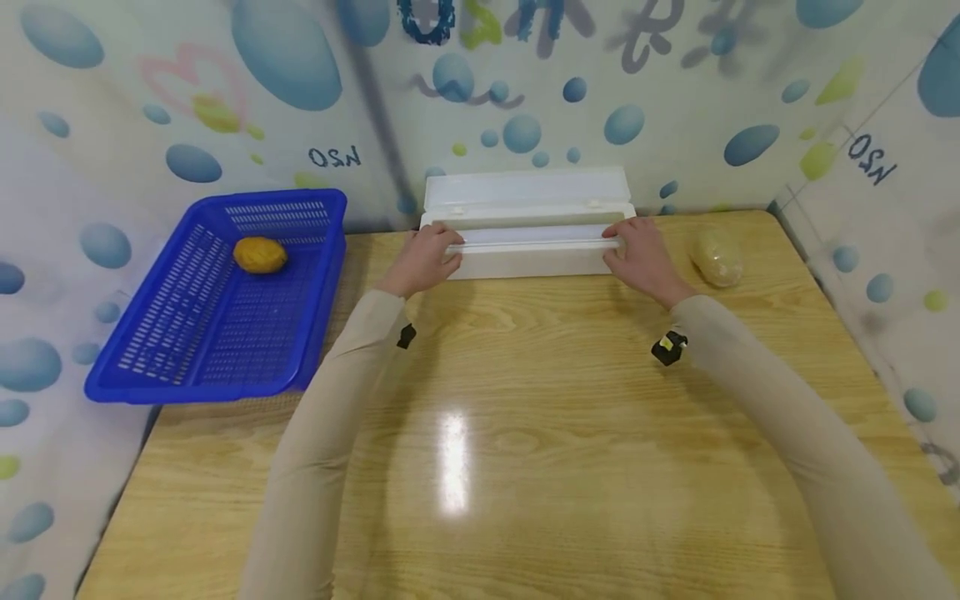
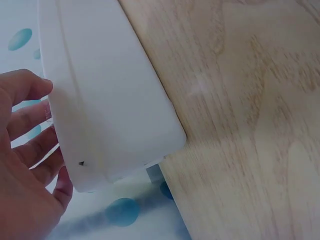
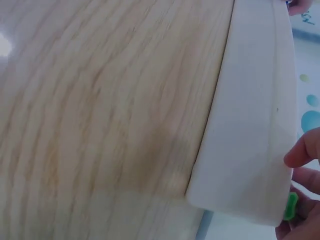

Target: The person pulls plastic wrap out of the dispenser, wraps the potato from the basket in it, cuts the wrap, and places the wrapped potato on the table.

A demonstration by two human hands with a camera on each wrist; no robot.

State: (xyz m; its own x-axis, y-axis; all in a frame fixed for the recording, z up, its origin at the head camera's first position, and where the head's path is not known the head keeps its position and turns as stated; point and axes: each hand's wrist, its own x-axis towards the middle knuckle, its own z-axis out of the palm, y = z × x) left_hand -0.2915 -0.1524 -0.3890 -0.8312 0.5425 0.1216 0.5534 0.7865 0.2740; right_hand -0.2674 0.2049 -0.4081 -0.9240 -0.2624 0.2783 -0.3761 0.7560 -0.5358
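A long white cling film dispenser (image 1: 525, 262) stands at the back edge of the table with its lid (image 1: 528, 190) raised. A pale roll (image 1: 532, 235) lies inside. My left hand (image 1: 426, 260) is at the dispenser's left end, thumb at the front upper edge and fingers over the top, seeming to pinch the film's edge. At the other end my right hand (image 1: 641, 260) holds on in the same way. The film is too clear to make out well. Near the right fingers a small green piece (image 3: 291, 206) shows in the right wrist view.
A blue plastic basket (image 1: 300, 367) stands on the left with a yellow oblong fruit or tuber (image 1: 260, 255) in it. Right of the dispenser lies a pale oblong item (image 1: 716, 257) in shiny clear wrap. The patterned wall covering (image 1: 517, 133) rises directly behind the table (image 1: 540, 383).
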